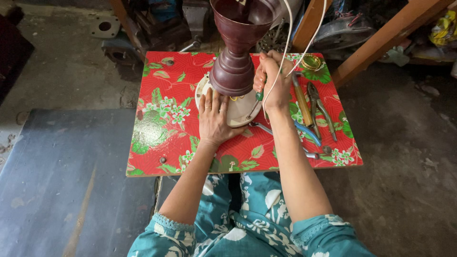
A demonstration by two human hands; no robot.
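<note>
The dark maroon fan body (234, 52) stands on end in the middle of the small red flowered table (157, 138), its narrow waist down on a cream round base plate (240, 112), so the two parts are already seated one on the other. The left hand (214, 116) lies flat with fingers spread on the near rim of that plate, pressing it to the table and clamped on nothing. The right hand (272, 81) is curled tight round a green-handled screwdriver (256, 101), whose shaft slants down to the plate's edge just right of the body; from where I stand it looks like a fastening at the base is being worked, though I cannot make out the screw itself or whether others are already in. A white cord (291, 45) hangs loose from above and runs across the back of that hand, not yet tucked away. Laid out to the right are a wooden-handled tool (302, 102), a pair of grey pliers (322, 108) and blue-handled pliers (307, 133), none in use, and a small coil of yellowish wire (312, 62) sits at the far right corner. As for packaging, only a crumpled yellow wrapper (443, 28) shows on the shelf at far right; no label or sign is legible.
</note>
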